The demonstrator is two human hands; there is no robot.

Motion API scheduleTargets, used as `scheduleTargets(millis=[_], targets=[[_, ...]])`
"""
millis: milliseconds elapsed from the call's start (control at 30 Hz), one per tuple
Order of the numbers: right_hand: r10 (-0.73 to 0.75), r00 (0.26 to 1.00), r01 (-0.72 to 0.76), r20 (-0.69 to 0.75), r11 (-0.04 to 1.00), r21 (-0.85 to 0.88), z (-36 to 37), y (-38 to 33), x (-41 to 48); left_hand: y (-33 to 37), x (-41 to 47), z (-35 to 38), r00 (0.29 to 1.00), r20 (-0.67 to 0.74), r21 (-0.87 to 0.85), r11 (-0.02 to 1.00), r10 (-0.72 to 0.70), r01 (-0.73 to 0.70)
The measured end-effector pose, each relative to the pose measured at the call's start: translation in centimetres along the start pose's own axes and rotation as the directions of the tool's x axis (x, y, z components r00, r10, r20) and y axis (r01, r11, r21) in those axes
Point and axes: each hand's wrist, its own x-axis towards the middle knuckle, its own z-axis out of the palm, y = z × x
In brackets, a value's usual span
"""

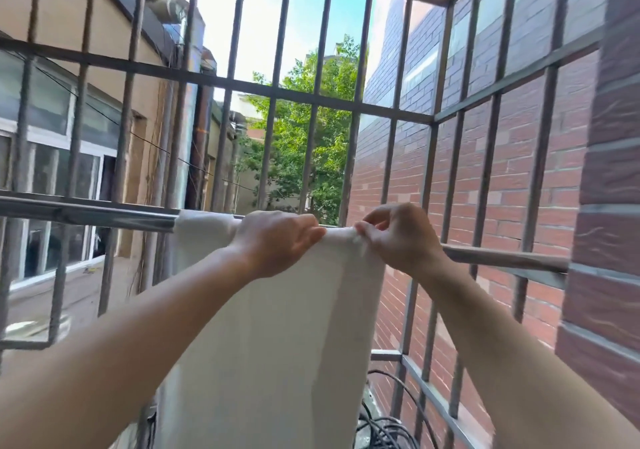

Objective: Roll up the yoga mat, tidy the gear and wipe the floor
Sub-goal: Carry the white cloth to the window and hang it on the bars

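Note:
A white cloth hangs over a shiny metal rail that runs across a barred window cage. My left hand lies over the cloth's top fold on the rail, its fingers curled onto the fabric. My right hand pinches the cloth's upper right edge between thumb and fingertips, just to the right of the left hand. The cloth hides the rail beneath both hands. No yoga mat or floor is in view.
Grey metal bars enclose the space ahead and to the right. A red brick wall stands at the right, with a brick pillar close by. Black cables lie coiled below the cloth. A beige building is at the left.

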Motion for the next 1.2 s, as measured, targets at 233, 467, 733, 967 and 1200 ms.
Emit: scheduleTargets(millis=[233,467,733,967,1200], targets=[[0.132,0.991,-0.135,-0.037,0.986,-0.095,-2.1,4.1,0.7,-1.8,0.0,0.5,0.999,-0.033,-0.017,0.999,0.041,-0.041],[-0.022,0.993,0.009,0.115,0.993,0.119,-1.1,2.8,0.3,-3.6,-0.3,0.4,1.000,0.003,0.015,1.000,0.001,-0.001],[-0.198,0.919,0.249,0.342,0.962,-0.112,1.5,1.8,0.2,-6.1,-2.0,-1.0,0.998,0.025,-0.035,0.997,0.064,-0.063],[-0.132,0.924,0.238,0.359,0.933,-0.269,1.2,2.1,0.4,-10.8,-4.6,-2.4,0.998,0.040,0.025,0.999,-0.047,0.046],[-0.133,0.940,0.219,0.313,0.941,-0.259,1.3,1.7,-0.1,-11.1,-5.4,-2.8,0.997,0.018,0.055,0.995,-0.081,0.080]])
